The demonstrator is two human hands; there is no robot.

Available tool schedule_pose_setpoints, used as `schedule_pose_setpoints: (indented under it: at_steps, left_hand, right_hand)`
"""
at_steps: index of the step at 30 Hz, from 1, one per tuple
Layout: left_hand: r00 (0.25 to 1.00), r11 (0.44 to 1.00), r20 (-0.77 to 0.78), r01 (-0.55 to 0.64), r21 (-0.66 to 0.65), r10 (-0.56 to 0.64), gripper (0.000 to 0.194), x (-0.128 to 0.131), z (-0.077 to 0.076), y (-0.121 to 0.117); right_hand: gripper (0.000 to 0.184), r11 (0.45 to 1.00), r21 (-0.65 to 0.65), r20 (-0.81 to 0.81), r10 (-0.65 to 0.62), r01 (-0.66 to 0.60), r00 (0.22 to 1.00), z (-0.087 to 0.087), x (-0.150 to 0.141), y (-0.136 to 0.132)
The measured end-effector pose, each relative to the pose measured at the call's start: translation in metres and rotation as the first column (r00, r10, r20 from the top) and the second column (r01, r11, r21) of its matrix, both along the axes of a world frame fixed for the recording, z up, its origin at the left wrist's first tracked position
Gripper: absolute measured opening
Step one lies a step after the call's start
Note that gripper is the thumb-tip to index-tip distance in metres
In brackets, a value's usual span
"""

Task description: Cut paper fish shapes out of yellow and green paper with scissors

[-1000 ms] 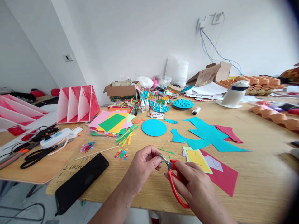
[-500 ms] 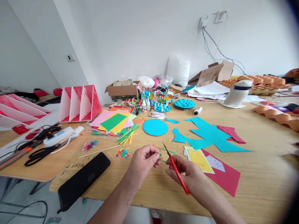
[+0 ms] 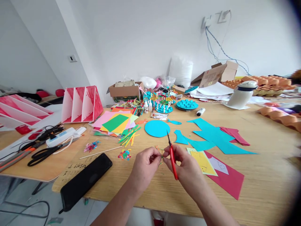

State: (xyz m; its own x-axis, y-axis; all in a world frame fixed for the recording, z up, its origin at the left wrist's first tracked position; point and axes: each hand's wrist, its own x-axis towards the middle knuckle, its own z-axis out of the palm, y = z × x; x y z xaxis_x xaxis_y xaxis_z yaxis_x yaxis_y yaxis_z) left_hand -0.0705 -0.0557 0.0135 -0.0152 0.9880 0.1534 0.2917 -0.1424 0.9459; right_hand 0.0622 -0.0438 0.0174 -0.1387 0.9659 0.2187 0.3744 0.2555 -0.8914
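My left hand (image 3: 146, 163) is closed in a pinch over the table, its fingertips on a small green bit of paper (image 3: 162, 156). The fingertips of my right hand (image 3: 181, 158) meet the left ones at this bit. Held in my right hand is a pair of slim scissors (image 3: 173, 161) with red handles, the dark pointed blades tilted up and away from me. Small paper scraps lie beneath the hands, partly hidden. Beyond the hands lies a blue paper circle (image 3: 157, 128). A small heap of coloured paper dots (image 3: 124, 154) is left of my left hand.
A black case (image 3: 87, 182) lies at the front left. Green and yellow paper strips (image 3: 129, 135) lie near stacked coloured sheets (image 3: 115, 122). Blue offcuts (image 3: 211, 135) and a red sheet (image 3: 231, 179) are on the right. Black scissors (image 3: 44, 153) lie far left.
My right hand has moved left to meet my left hand at the fingertips. The scissors have turned more upright. The whole view has shifted slightly.
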Motion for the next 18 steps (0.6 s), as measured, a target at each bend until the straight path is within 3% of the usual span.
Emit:
schedule_pose_setpoints:
  at_steps: [7,14,18]
  left_hand:
    - [0.998,0.997,-0.054,-0.005,0.080,0.010,0.013,0.002,-0.002,0.000]
    - [0.994,0.994,0.021,0.106,0.008,-0.107,0.015,-0.008,-0.001,-0.004]
    - [0.986,0.986,-0.037,0.166,0.033,-0.165,0.012,-0.007,0.000,-0.005]
  right_hand:
    - [0.009,1.000,0.023,0.045,-0.006,0.005,0.999,-0.003,-0.001,-0.001]
    - [0.015,0.993,-0.087,-0.215,0.057,-0.078,0.975,-0.008,0.003,0.003]
    - [0.014,0.994,-0.073,-0.181,0.065,-0.080,0.981,-0.007,0.002,0.003]
